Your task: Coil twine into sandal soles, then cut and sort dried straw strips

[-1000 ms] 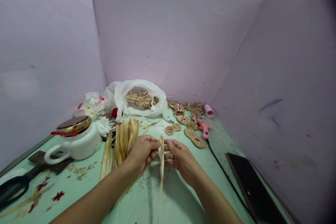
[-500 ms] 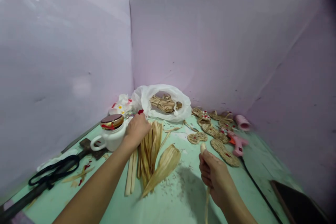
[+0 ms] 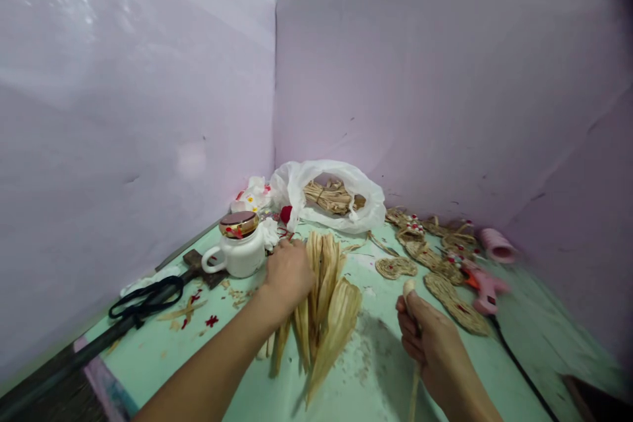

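My left hand [image 3: 291, 271] rests at the left side of a fan of dried corn husks [image 3: 329, 290], its back up. Its fingers bend down and their tips are hidden, so whether it grips a husk does not show. Beneath and in front of that wrist, pale strips [image 3: 266, 347] are partly covered. My right hand [image 3: 426, 333] is closed around a pale husk cord [image 3: 409, 287]. One end of the cord pokes out above the thumb, and the rest hangs below the fist towards me.
A white mug [image 3: 242, 254] with a gold-rimmed lid and a hammer [image 3: 205, 267] lie left. Behind is a plastic bag [image 3: 368, 211] of bundled husks. Woven sole-shaped pieces [image 3: 455, 303], a pink glue gun [image 3: 486, 287] with a cord and a pink spool [image 3: 497, 245] are right.
My left hand has come back towards me from beside the red item near the bag to the husks. The husks have shifted slightly nearer. My right hand keeps its hold; the view has turned left.
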Motion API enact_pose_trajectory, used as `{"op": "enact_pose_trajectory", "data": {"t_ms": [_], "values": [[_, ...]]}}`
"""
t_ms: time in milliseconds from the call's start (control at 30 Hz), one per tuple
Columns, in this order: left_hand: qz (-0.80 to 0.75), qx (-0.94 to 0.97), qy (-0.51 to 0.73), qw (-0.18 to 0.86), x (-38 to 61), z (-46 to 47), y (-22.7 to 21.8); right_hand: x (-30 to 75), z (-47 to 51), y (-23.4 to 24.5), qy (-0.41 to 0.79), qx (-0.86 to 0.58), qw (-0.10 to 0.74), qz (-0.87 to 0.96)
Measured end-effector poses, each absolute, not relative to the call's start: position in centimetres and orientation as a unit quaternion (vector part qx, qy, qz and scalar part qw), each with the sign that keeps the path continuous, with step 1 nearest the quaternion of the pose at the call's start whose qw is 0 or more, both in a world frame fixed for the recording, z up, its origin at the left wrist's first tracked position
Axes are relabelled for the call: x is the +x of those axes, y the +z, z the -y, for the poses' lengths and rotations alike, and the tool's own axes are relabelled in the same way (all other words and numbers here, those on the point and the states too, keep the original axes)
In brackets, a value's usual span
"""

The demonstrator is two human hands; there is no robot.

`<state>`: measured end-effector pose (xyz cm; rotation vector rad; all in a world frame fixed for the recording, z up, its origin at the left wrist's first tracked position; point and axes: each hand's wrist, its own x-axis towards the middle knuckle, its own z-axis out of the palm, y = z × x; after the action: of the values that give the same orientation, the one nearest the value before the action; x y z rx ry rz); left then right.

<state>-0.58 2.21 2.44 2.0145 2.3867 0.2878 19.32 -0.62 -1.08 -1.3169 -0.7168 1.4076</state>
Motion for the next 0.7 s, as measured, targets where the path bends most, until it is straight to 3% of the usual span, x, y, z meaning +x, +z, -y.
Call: {"op": "enact_pose_trajectory", "data": {"t_ms": [133, 300, 467, 700], "values": [[-0.765, 0.638, 0.048, 0.07, -1.3, 0.1, 1.2, 19.1, 0.6, -1.2, 0.583, -0.552, 0.512, 0.305], [-0.7, 0.7, 0.086, 0.108, -0.1, 2.7, 0.6, 18.8, 0.8, -1.3, 0.58, -0.554, 0.498, 0.328], [-0.735, 0.664, 0.132, 0.03, -2.4, -0.4, 1.7, 18.4, 1.1, -1.6, 0.58, -0.564, 0.484, 0.334], [-0.751, 0.659, 0.021, 0.029, -4.4, -5.2, 0.4, 18.3, 1.1, -1.9, 0.581, -0.563, 0.474, 0.348]]}}
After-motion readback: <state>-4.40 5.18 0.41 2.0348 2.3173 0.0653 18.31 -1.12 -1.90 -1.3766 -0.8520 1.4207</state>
